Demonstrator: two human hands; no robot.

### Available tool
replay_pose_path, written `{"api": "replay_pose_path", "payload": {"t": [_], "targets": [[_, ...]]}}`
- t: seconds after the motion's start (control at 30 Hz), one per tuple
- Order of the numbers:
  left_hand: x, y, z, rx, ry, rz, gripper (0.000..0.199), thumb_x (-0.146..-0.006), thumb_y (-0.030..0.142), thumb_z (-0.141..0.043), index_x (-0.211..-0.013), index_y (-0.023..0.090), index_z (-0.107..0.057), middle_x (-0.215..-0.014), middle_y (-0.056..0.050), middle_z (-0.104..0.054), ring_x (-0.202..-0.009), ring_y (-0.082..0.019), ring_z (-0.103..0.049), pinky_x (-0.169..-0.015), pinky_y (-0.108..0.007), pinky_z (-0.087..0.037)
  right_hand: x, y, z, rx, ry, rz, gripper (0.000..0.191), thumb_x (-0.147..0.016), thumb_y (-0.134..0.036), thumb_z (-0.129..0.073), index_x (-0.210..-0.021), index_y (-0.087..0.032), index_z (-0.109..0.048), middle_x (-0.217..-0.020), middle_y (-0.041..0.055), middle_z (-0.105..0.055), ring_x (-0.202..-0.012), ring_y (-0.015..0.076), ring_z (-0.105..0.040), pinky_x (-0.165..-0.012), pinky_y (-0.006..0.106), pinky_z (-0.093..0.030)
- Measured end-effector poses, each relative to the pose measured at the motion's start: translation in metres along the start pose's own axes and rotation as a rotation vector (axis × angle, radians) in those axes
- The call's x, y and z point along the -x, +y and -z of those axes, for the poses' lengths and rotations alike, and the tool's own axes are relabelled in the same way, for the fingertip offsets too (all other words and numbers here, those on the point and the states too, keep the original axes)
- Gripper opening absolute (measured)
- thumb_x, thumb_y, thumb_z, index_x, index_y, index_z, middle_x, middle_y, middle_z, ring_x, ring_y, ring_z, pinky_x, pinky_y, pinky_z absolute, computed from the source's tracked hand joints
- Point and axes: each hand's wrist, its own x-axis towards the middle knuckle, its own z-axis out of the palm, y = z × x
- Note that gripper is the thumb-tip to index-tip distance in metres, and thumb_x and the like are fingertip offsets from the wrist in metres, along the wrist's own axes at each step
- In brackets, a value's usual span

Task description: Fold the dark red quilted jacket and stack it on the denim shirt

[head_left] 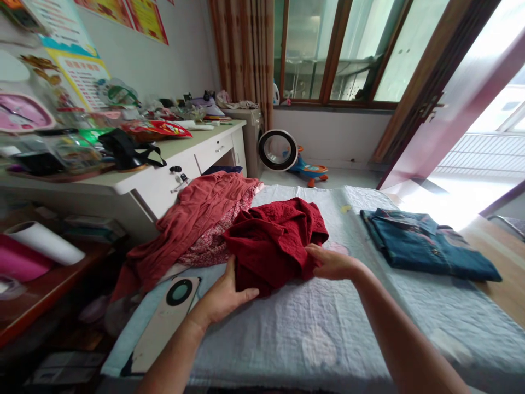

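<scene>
A crumpled dark red garment (276, 241) of textured cloth lies in a loose heap on the light blue bed cover (295, 339). My left hand (225, 293) holds its lower left corner, with the thumb along the near edge and the other fingers partly hidden by the cloth. At the right edge of the heap, my right hand (332, 262) pinches the fabric between thumb and fingers. Left of the heap, and touching it, lie a faded red garment (200, 200) and a small-patterned red cloth (217, 232).
Folded blue denim (430, 243) lies on the right. A phone (164, 323) rests near my left forearm. A cluttered white desk (156, 189) stands at left. Beyond the bed are a washing machine with its round door (267, 158) swung out and a blue ride-on toy (305, 168).
</scene>
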Motion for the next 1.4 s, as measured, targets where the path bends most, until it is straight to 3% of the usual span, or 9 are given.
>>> {"api": "replay_pose_path", "payload": {"t": [0.2, 0.3, 0.43, 0.63, 0.9, 1.0, 1.13, 1.23, 1.4], "targets": [[-0.01, 0.006, -0.041, -0.011, 0.274, -0.075, 0.112, -0.068, 0.039, -0.078, -0.149, 0.022, -0.003, -0.15, -0.019, -0.031, -0.14, -0.031, -0.033, -0.114, -0.05, -0.028, -0.061, 0.032, 0.018, 0.098, 0.435, -0.089, 0.069, -0.073, -0.017, -0.056, -0.141, -0.018, -0.043, -0.145, 0.0137, -0.042, -0.133, 0.029, -0.039, -0.11, 0.048, -0.033], [-0.019, 0.002, -0.052, -0.047, 0.368, -0.136, 0.097, -0.068, 0.033, -0.077, -0.145, 0.021, -0.02, -0.145, -0.017, -0.041, -0.134, -0.031, -0.042, -0.11, -0.049, -0.034, -0.091, 0.038, 0.006, 0.138, 0.4, -0.228, 0.09, -0.071, -0.033, -0.068, -0.15, -0.017, -0.027, -0.151, 0.0171, -0.035, -0.138, 0.0353, -0.032, -0.11, 0.054, -0.029], [-0.024, -0.004, -0.04, -0.07, 0.382, -0.078, 0.042, -0.077, 0.019, -0.061, -0.119, 0.017, -0.054, -0.114, -0.012, -0.066, -0.11, -0.029, -0.061, -0.096, -0.046, -0.047, -0.103, 0.034, -0.007, 0.128, 0.241, -0.357, 0.073, -0.079, -0.023, -0.06, -0.148, -0.015, -0.036, -0.126, 0.0151, -0.063, -0.113, 0.0311, -0.059, -0.096, 0.043, -0.044], [-0.027, 0.007, 0.015, 0.179, 0.431, -0.076, 0.039, -0.076, 0.027, -0.065, -0.113, 0.016, -0.064, -0.105, -0.007, -0.072, -0.101, -0.025, -0.066, -0.096, -0.04, -0.048, -0.059, 0.03, 0.004, 0.149, 0.216, -0.326, 0.043, -0.08, -0.013, -0.047, -0.114, -0.024, -0.07, -0.107, 0.0041, -0.073, -0.095, 0.0211, -0.066, -0.084, 0.029, -0.048], [-0.054, 0.016, 0.05, 0.697, 0.582, 0.043, 0.055, -0.061, 0.034, -0.078, -0.11, 0.014, -0.063, -0.087, -0.005, -0.074, -0.087, -0.026, -0.07, -0.086, -0.043, -0.054, 0.032, 0.052, 0.05, 0.362, -0.178, -0.447, 0.024, -0.077, -0.015, -0.053, -0.066, -0.022, -0.074, -0.068, 0.0069, -0.069, -0.061, 0.0182, -0.062, -0.063, 0.029, -0.043], [-0.052, 0.024, 0.034, 0.781, 0.552, 0.009, 0.061, -0.07, 0.038, -0.071, -0.124, 0.017, -0.054, -0.108, -0.008, -0.071, -0.101, -0.026, -0.067, -0.092, -0.044, -0.053, 0.045, 0.055, 0.054, 0.36, -0.042, -0.388, 0.02, -0.079, -0.03, -0.059, -0.084, -0.02, -0.076, -0.092, 0.0121, -0.071, -0.082, 0.0249, -0.065, -0.077, 0.036, -0.048], [-0.037, 0.03, 0.006, 0.678, 0.345, -0.144, 0.078, -0.077, 0.031, -0.067, -0.145, 0.026, -0.028, -0.143, -0.01, -0.05, -0.127, -0.025, -0.052, -0.105, -0.043, -0.044, 0.038, 0.049, 0.03, 0.284, 0.091, -0.196, 0.086, -0.068, -0.05, -0.07, -0.145, -0.023, -0.042, -0.15, 0.0138, -0.038, -0.134, 0.035, -0.039, -0.106, 0.049, -0.036], [-0.032, 0.022, -0.005, 0.481, 0.203, -0.231, 0.097, -0.076, 0.026, -0.069, -0.151, 0.028, -0.008, -0.153, -0.011, -0.036, -0.138, -0.024, -0.04, -0.113, -0.042, -0.035, 0.022, 0.04, 0.003, 0.318, 0.097, -0.162, 0.117, -0.057, -0.048, -0.078, -0.155, -0.027, -0.017, -0.16, 0.0124, -0.015, -0.145, 0.0404, -0.014, -0.112, 0.06, -0.021], [-0.038, -0.003, -0.008, 0.001, 0.173, -0.205, 0.116, -0.062, 0.022, -0.078, -0.152, 0.02, -0.004, -0.153, -0.016, -0.032, -0.14, -0.027, -0.035, -0.116, -0.043, -0.028, -0.007, 0.033, -0.017, 0.309, 0.037, -0.1, 0.092, -0.063, -0.033, -0.074, -0.147, -0.031, -0.039, -0.16, 0.0082, -0.019, -0.144, 0.0413, -0.013, -0.111, 0.061, -0.021]]}}
